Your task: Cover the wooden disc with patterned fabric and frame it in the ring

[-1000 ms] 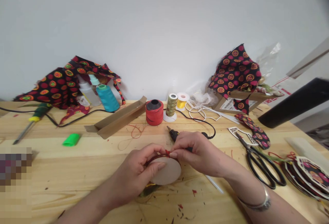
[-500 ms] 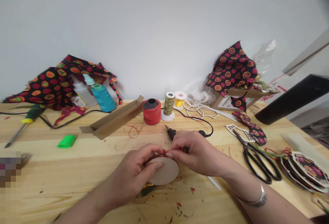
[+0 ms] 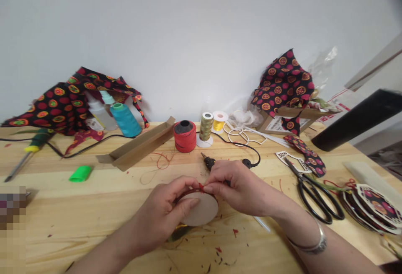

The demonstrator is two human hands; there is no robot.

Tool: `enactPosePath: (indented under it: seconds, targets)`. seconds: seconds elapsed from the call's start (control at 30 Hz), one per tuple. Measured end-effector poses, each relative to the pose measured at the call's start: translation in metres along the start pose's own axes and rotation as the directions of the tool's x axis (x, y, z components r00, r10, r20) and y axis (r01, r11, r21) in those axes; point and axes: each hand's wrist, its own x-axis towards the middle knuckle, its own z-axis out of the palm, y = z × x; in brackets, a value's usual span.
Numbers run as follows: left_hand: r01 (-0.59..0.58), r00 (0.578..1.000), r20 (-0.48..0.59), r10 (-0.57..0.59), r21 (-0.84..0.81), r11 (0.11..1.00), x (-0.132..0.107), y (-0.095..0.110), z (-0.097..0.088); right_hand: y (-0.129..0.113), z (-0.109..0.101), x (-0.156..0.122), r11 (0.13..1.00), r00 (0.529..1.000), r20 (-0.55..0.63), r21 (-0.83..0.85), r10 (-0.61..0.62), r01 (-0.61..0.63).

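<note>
My left hand (image 3: 165, 209) grips a round disc (image 3: 203, 210) by its left side, thumb across the flat pale face. A dark red edging shows along the disc's upper rim. At the top of that rim, my right hand (image 3: 240, 186) pinches a small red piece of cord or ribbon (image 3: 201, 187) between thumb and fingertips; its exact kind is too small to tell. Just beyond the right hand lies a black-handled tool with a metal tip and a cable (image 3: 207, 161), partly hidden by the fingers. Something dark and yellow (image 3: 179, 233) shows beneath the disc.
Behind stand a red thread spool (image 3: 185, 136), a gold spool (image 3: 206, 127) and a blue thread cone (image 3: 126, 120). An open cardboard piece (image 3: 138, 146) lies left of them. Black-handled scissors (image 3: 314, 196) and stacked patterned discs (image 3: 370, 209) lie right. A screwdriver (image 3: 29, 152) lies far left.
Almost nothing differs. Both hands keep their hold on the disc and the red piece, with only a very slight shift of the view.
</note>
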Motion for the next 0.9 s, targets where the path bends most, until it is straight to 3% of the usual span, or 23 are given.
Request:
enactPosePath:
  seconds: [0.43, 0.9]
  targets:
    - [0.003, 1.000, 0.015, -0.003, 0.016, 1.000, -0.0013, 0.0016, 0.0000, -0.0009, -0.0009, -0.0009, 1.000, 0.999, 0.024, 0.007, 0.025, -0.025]
    - [-0.021, 1.000, 0.006, 0.021, 0.045, 0.999, 0.0004, 0.0010, 0.0007, -0.0046, 0.0065, -0.0030, 0.995, 0.994, -0.045, -0.014, 0.100, -0.101]
